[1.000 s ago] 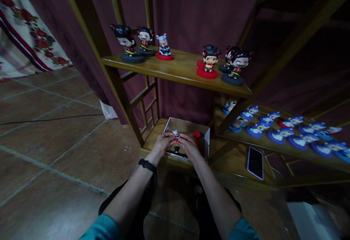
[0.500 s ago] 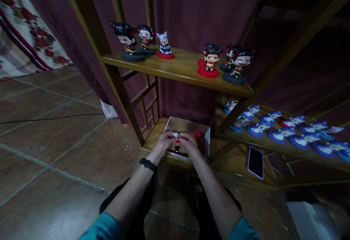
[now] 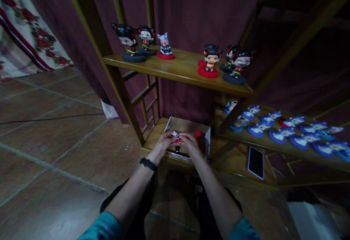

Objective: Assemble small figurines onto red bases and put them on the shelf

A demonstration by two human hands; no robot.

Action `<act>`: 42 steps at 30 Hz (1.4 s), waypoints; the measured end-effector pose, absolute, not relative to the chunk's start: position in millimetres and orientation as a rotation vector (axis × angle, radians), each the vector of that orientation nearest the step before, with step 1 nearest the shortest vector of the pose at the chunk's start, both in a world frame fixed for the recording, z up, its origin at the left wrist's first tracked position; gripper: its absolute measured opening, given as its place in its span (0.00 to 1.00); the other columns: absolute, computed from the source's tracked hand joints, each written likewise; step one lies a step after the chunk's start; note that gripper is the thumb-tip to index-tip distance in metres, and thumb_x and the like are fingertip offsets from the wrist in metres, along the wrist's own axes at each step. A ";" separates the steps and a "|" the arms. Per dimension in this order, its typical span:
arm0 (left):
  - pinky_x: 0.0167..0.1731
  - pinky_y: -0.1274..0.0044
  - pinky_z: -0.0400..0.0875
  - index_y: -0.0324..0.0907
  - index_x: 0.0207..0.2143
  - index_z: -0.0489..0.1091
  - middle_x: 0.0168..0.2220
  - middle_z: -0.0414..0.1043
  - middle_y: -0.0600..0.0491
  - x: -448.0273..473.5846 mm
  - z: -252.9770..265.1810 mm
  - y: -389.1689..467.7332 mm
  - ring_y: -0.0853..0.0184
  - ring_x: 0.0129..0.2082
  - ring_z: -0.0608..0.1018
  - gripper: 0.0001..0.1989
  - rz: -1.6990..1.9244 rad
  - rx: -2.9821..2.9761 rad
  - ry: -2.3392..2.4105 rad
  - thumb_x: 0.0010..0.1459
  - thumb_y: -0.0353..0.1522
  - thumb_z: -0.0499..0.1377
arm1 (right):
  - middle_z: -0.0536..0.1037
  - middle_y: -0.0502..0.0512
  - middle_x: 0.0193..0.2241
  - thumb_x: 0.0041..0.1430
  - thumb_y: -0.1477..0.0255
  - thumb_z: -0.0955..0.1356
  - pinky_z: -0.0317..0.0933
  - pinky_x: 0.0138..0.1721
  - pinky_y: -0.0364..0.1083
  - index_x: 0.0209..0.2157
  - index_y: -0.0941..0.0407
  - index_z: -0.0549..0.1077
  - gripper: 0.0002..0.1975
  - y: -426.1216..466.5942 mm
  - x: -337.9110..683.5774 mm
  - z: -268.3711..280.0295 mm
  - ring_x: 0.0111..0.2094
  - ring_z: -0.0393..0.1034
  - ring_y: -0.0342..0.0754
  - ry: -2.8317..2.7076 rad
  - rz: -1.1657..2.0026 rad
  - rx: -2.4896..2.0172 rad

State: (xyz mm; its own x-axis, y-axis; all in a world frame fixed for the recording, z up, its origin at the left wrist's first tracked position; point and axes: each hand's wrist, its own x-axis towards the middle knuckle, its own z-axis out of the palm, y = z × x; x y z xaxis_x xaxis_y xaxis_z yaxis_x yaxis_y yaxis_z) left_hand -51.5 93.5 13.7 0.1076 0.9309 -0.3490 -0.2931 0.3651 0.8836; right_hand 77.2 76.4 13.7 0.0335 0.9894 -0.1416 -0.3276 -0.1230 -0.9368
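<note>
Both hands meet over an open cardboard box point(image 3: 201, 126) on the low shelf. Between the fingertips of my left hand point(image 3: 163, 141) and my right hand point(image 3: 190, 143) is a small white-and-black figurine point(image 3: 176, 135) with a red base; both hands are closed on it, and the fingers partly cover it. Inside the box, below the hands, lies a dark-haired figurine point(image 3: 177, 148). A red round base point(image 3: 197, 134) shows at the box's right side. My left wrist wears a black band.
Above, a wooden shelf point(image 3: 180, 63) carries several figurines on black and red bases, including a silver-haired figurine point(image 3: 164, 45). Several blue-haired figurines point(image 3: 281, 134) stand in rows on the right shelf. A phone point(image 3: 256, 162) lies below them. A slanting wooden post point(image 3: 232, 118) rises right of the box.
The figurine between my fingers has tilted slightly, showing more of its white-and-black body. My hands stay nearly in the same place over the box.
</note>
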 end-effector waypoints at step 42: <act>0.31 0.80 0.69 0.34 0.31 0.74 0.30 0.76 0.46 -51.9 17.2 91.9 0.70 0.28 0.76 0.13 1.098 0.685 0.964 0.38 0.26 0.67 | 0.76 0.52 0.32 0.39 0.63 0.72 0.67 0.38 0.49 0.30 0.56 0.74 0.15 77.7 80.4 6.9 0.35 0.71 0.47 -0.846 1.470 -1.044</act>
